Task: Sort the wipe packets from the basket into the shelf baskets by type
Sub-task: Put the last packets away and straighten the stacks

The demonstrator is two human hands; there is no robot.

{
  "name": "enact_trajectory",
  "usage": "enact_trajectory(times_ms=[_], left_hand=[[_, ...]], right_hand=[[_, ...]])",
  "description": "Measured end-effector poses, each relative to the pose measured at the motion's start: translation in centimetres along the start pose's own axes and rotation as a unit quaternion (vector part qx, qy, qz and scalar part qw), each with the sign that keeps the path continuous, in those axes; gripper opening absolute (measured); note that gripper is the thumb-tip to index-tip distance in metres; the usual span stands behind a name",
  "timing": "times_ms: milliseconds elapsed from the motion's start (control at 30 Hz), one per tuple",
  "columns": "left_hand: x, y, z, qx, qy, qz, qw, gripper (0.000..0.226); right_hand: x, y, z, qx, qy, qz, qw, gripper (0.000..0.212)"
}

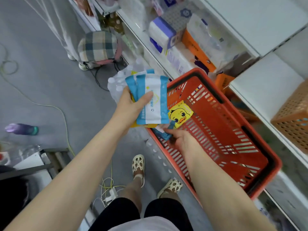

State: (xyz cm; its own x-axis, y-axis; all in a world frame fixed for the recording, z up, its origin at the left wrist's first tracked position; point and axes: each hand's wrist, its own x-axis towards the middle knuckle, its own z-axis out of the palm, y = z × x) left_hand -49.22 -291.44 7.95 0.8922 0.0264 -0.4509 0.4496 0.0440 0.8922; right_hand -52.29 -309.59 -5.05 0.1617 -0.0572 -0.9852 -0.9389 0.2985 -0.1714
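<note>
Gripping blue-and-white packets [150, 97] in my left hand [131, 105], I pinch another blue packet [164, 135] with my right hand [180, 139] in the red basket [216, 127], its near corner, the yellow duck packet [180, 116] lying just beyond those fingers.

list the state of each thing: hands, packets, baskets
red basket: nearly empty, handles folded down
left hand: gripping a fanned stack
blue-and-white wipe packets: fanned in left hand
right hand: inside red basket, pinching blue packet
yellow duck packet: lying loose in red basket
orange shelf basket: on shelf, contents unclear
</note>
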Motion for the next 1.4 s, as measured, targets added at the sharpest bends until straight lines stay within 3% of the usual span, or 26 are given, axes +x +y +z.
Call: enact_trajectory(times_ms=[167, 267, 367, 433, 500, 600, 700, 733, 800, 833, 900, 1000, 1067, 1133, 1200, 1333, 1400], left_hand=[[-0.1, 0.1, 1.2, 0.043, -0.021, 0.012, 0.999, 0.05], [-0.4, -0.1, 2.6, 0.092, -0.037, 0.019, 0.995, 0.058], [-0.9, -0.6, 4.5, 0.119, -0.057, 0.014, 0.991, 0.067], [-1.2, -0.9, 5.8, 0.119, -0.078, 0.009, 0.99, 0.076], [-1.8, -0.7, 7.2, 0.09, -0.112, -0.016, 0.989, 0.076], [-2.2, -0.9, 7.8, 0.044, -0.126, -0.018, 0.991, 0.032], [-1.7, -0.6, 6.4, 0.063, -0.079, -0.003, 0.995, 0.059], [-1.3, -0.4, 5.7, 0.064, -0.062, 0.001, 0.996, 0.066], [-0.6, 0.3, 4.3, 0.049, -0.048, -0.006, 0.998, 0.072], [-0.3, 0.6, 3.7, 0.043, -0.042, -0.008, 0.998, 0.071], [0.3, 0.9, 2.8, 0.043, -0.029, -0.003, 0.999, 0.067], [0.9, 0.7, 2.1, 0.048, -0.012, 0.005, 0.999, 0.051], [1.0, 0.5, 2.0, 0.056, -0.006, 0.012, 0.998, 0.044], [1.1, 0.2, 2.0, 0.06, -0.007, 0.008, 0.998, 0.052], [1.2, -0.1, 1.9, 0.061, -0.008, 0.002, 0.998, 0.067], [1.5, -0.3, 2.3, 0.062, -0.016, -0.003, 0.998, 0.074], [1.7, -0.3, 2.5, 0.07, -0.023, -0.004, 0.997, 0.079]], right_hand=[[-3.3, -1.2, -4.6, 0.114, 0.002, -0.152, 0.982, 0.008], [-6.8, -0.9, -8.6, 0.165, -0.065, -0.282, 0.943, 0.026], [-10.9, -1.2, -10.1, 0.148, -0.163, -0.357, 0.908, 0.047], [-12.2, -1.9, -9.1, 0.101, -0.139, -0.4, 0.9, 0.049], [-12.4, -2.1, -7.2, 0.046, -0.081, -0.423, 0.901, 0.042], [-11.7, -1.6, -4.5, -0.004, -0.086, -0.425, 0.901, 0.033], [-10.8, -2.2, -4.1, 0.037, -0.17, -0.387, 0.905, 0.039], [-10.0, -2.6, -4.5, 0.065, -0.16, -0.375, 0.911, 0.045], [-6.3, -3.5, -5.5, -0.017, -0.021, -0.386, 0.922, 0.045], [-4.0, -3.7, -5.9, -0.146, 0.075, -0.391, 0.906, 0.042], [0.4, -3.7, -6.0, -0.412, 0.16, -0.382, 0.812, 0.046], [5.4, -3.8, -4.3, -0.618, 0.124, -0.399, 0.667, 0.063], [6.7, -4.0, -3.4, -0.682, 0.121, -0.378, 0.614, 0.06], [7.1, -3.7, -3.4, -0.708, 0.13, -0.361, 0.594, 0.056], [7.1, -2.2, -3.3, -0.708, 0.142, -0.34, 0.603, 0.053], [6.1, -0.2, -3.6, -0.716, 0.16, -0.319, 0.601, 0.055], [5.8, -0.9, -4.7, -0.72, 0.177, -0.331, 0.584, 0.056]])
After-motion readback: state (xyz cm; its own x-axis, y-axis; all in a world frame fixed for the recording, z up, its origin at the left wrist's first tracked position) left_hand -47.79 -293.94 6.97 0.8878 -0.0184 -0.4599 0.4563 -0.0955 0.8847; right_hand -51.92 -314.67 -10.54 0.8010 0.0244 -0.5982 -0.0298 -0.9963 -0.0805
